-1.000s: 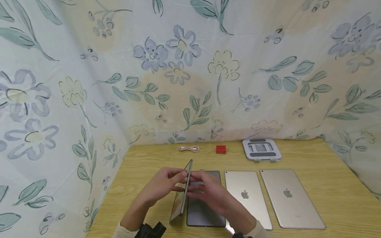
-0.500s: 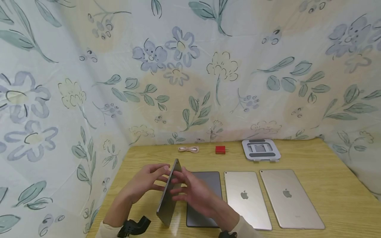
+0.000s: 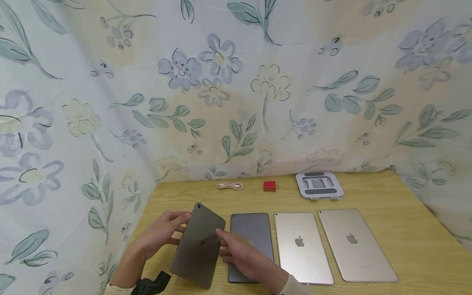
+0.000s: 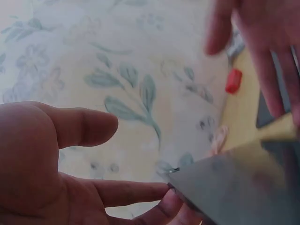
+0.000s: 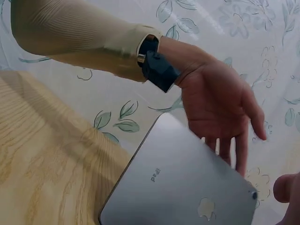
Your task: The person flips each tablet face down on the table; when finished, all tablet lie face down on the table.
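Note:
A dark grey tablet [image 3: 199, 250] leans at a slant at the left of the table, its back with the apple mark turned up in the head view. The right wrist view shows the iPad lettering on that same tablet [image 5: 164, 161]. My left hand [image 3: 160, 231] is at its upper left edge, fingertips under the corner and thumb held away from it. At the opposite edge is my right hand [image 3: 243, 254], thumb overlapping the tablet's rim in the head view; the left wrist view shows this right hand [image 4: 267, 47] with fingers extended. The tablet's screen side is hidden.
Right of the hands lie a second dark tablet [image 3: 259, 229], a pale gold one [image 3: 304, 262] and a rosy one [image 3: 359, 260], all backs up. Behind stand a coiled cable [image 3: 230, 186], a red charger plug [image 3: 269, 186] and a grey-white stand [image 3: 320, 191]. Floral cloth [image 3: 236, 90] hangs beyond.
The tablet, earlier held almost edge-on beside the second dark tablet, has moved left and turned so that its back shows. Both hands moved left with it, their fingers spreading.

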`<state>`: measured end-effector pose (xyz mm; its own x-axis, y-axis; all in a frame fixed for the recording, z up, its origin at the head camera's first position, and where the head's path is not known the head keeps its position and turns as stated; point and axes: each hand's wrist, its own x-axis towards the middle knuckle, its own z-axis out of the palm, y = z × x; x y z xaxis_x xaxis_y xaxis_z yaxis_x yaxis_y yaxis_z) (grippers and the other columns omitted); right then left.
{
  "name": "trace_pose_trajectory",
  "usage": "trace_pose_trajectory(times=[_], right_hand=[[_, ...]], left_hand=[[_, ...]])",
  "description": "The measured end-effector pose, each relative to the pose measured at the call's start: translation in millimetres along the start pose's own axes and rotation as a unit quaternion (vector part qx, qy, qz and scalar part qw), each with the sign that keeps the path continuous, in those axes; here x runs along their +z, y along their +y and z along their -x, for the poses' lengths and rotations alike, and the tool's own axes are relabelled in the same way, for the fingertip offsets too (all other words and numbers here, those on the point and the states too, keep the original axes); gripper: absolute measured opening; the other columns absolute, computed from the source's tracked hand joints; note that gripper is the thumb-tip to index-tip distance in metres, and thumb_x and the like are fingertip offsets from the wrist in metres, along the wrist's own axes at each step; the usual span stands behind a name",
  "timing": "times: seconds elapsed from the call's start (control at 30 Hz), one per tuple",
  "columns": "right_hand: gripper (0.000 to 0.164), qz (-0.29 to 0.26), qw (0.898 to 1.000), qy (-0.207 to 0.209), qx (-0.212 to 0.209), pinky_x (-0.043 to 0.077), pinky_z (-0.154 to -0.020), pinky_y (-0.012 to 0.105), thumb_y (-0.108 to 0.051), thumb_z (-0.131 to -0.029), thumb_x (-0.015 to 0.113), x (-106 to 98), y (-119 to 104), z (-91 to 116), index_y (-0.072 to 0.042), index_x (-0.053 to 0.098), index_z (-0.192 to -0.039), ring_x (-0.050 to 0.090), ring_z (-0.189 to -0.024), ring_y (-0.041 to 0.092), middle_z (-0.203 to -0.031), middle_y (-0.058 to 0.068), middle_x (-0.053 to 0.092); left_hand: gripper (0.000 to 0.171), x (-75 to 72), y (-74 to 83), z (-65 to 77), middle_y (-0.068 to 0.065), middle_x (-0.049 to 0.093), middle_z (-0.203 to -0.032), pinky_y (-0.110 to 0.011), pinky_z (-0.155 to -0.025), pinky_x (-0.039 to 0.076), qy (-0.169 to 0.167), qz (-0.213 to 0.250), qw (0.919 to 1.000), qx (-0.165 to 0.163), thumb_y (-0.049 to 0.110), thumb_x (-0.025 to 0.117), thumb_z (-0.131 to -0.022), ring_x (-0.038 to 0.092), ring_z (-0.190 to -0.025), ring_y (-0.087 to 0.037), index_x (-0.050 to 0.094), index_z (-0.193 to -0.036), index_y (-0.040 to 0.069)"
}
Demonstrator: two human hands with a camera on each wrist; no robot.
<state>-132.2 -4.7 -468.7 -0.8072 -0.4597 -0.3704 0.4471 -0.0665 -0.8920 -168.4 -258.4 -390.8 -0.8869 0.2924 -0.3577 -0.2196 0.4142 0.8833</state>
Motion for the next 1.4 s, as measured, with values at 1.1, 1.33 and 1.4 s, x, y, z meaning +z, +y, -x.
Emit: trace_pose_trajectory(times=[1.1,1.33,1.4], right_hand=[[0.071,-0.036,0.999,-0.003,-0.032,0.024,-0.134,0.065,-0.044,-0.116,0.043,2.9,4.2,-7.0,0.007,0.037,-0.165,0.022,-0.164,0.053,-0.176,0.030,0.028],[0.074,-0.047,0.998,-0.001,-0.039,0.028,-0.132,0.065,-0.042,-0.116,0.046,-1.2,4.7,-2.9,0.009,0.030,-0.167,0.023,-0.163,0.054,-0.175,0.034,0.024],[0.075,-0.043,0.998,-0.012,-0.047,0.031,-0.132,0.063,-0.043,-0.116,0.046,-6.7,5.4,2.9,0.009,0.030,-0.167,0.024,-0.163,0.053,-0.176,0.033,0.024]], left_hand=[[0.059,8.8,-66.2,-27.3,-0.038,0.055,-0.150,-0.060,-0.092,0.065,0.098,-0.070,0.9877,-0.100,0.033,0.058,-0.112,0.061,-0.129,-0.052,0.059,-0.143,-0.016],[0.056,14.4,-68.2,-26.5,-0.029,0.064,-0.139,-0.052,-0.087,0.067,0.123,-0.091,0.9845,-0.087,0.032,0.061,-0.111,0.065,-0.116,-0.039,0.062,-0.141,-0.015],[0.054,15.5,-67.7,-26.3,-0.025,0.067,-0.130,-0.048,-0.082,0.066,0.131,-0.091,0.9846,-0.072,0.030,0.060,-0.112,0.066,-0.109,-0.034,0.062,-0.143,-0.013]])
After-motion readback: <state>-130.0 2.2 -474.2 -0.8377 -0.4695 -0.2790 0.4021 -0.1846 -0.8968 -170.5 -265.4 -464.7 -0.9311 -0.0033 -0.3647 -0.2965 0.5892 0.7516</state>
